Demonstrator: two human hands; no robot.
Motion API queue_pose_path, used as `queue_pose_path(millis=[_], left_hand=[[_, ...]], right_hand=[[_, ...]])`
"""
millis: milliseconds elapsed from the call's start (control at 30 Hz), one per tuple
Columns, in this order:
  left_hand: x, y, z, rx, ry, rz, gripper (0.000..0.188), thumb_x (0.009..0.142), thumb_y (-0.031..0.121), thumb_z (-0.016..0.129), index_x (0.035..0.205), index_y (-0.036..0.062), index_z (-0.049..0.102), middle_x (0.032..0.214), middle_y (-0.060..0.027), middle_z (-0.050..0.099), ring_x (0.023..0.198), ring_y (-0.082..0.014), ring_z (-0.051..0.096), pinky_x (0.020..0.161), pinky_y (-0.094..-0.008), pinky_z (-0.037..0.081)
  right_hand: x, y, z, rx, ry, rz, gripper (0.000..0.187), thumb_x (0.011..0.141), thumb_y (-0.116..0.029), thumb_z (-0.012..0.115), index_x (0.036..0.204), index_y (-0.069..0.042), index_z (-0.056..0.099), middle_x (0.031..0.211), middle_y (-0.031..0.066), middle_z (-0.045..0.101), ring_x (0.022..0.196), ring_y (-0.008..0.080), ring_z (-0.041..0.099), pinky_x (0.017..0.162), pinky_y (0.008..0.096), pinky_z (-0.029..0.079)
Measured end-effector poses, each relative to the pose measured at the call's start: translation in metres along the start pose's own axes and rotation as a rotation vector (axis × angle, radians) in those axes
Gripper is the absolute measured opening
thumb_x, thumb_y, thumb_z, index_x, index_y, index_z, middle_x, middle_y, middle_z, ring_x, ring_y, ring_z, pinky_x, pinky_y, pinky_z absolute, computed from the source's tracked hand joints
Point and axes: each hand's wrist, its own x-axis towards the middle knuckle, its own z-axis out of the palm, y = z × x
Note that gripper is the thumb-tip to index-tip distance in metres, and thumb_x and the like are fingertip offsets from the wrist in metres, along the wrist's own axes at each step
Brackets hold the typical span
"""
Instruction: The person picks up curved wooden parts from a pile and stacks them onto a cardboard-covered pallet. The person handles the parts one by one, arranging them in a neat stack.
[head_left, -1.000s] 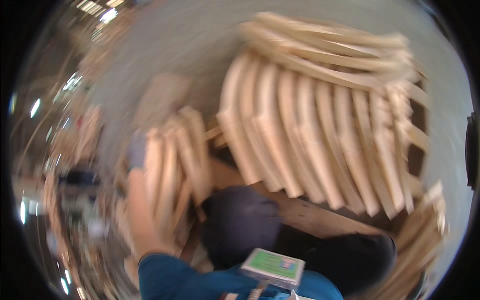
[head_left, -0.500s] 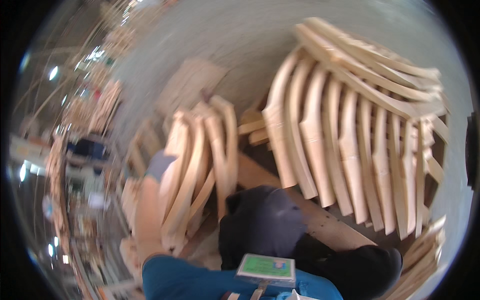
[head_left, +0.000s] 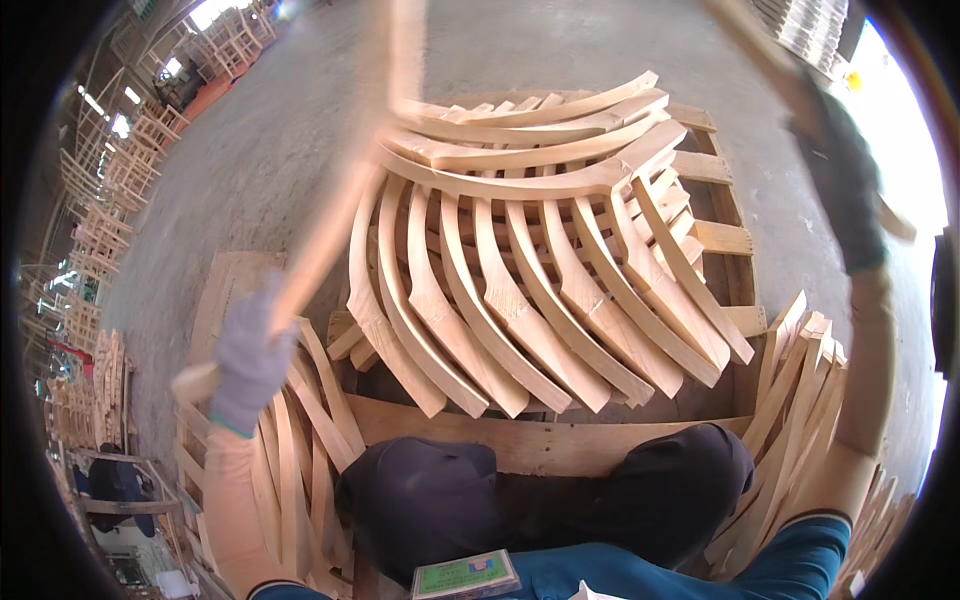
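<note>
Bare grey floor [head_left: 560,45] spreads open beyond a wooden pallet [head_left: 722,238], its right-hand slats exposed beside a stack of curved wooden pieces [head_left: 520,270]. Above opposite sides of the stack, the gloved left hand [head_left: 252,355] closes around one curved length [head_left: 330,235] and the gloved right hand [head_left: 840,170] around a second length [head_left: 755,45], both motion-blurred, while a green-and-white badge [head_left: 465,577] bears print too small to read. Half a second earlier, only the left hand shows, down at the left-side bundle [head_left: 290,470].

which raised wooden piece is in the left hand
The blurred, bent piece reaching the picture's top edge left of centre; the other raised piece, upper right, is in the right hand.
</note>
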Motion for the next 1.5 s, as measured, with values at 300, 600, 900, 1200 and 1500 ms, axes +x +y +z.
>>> queue_pose_path(millis=[300,600,900,1200,1500], left_hand=[[0.067,0.097,0.128,0.059,0.075,0.659,0.037,0.080,0.013,0.051,0.116,0.0091,0.057,0.067,0.0001,0.041,0.059,-0.0149,0.045,0.052,-0.0282,0.038],[0.094,0.068,0.205,-0.168,0.060,0.553,0.045,0.074,0.016,0.057,0.119,0.0133,0.055,0.074,0.0011,0.046,0.067,-0.0161,0.050,0.064,-0.0316,0.039],[0.118,0.074,0.201,-0.298,-0.105,0.173,0.050,0.068,0.015,0.067,0.117,0.0196,0.059,0.094,-0.0030,0.054,0.096,-0.0243,0.050,0.091,-0.0410,0.037],[0.127,0.149,0.204,-0.416,-0.149,0.250,0.049,0.070,0.026,0.068,0.112,0.0052,0.058,0.091,-0.0088,0.056,0.089,-0.0274,0.053,0.087,-0.0420,0.039],[0.107,0.144,0.193,-0.442,-0.095,0.295,0.045,0.071,0.020,0.066,0.113,0.0056,0.057,0.089,-0.0075,0.057,0.084,-0.0268,0.055,0.081,-0.0386,0.039]], right_hand=[[0.020,-0.202,0.082,-0.102,0.093,-0.557,0.039,0.082,-0.011,0.051,0.120,-0.007,0.049,0.063,-0.0005,0.042,0.052,0.0111,0.044,0.040,0.0280,0.034],[-0.021,-0.275,0.155,0.531,-0.346,-0.467,0.043,0.080,-0.020,0.055,0.122,-0.011,0.049,0.073,0.0039,0.052,0.060,0.0201,0.053,0.048,0.0362,0.040],[-0.023,-0.255,0.186,0.577,0.007,-0.302,0.040,0.070,-0.051,0.065,0.086,-0.014,0.061,0.067,0.0025,0.053,0.065,0.0235,0.056,0.057,0.0362,0.042],[-0.029,-0.258,0.166,0.551,-0.415,-0.191,0.040,0.074,-0.050,0.064,0.091,-0.014,0.060,0.073,0.0057,0.058,0.067,0.0242,0.059,0.062,0.0378,0.043],[-0.025,-0.266,0.173,0.627,-0.646,-0.144,0.034,0.069,-0.046,0.067,0.076,-0.013,0.067,0.077,0.0071,0.061,0.074,0.0253,0.060,0.066,0.0393,0.044]])
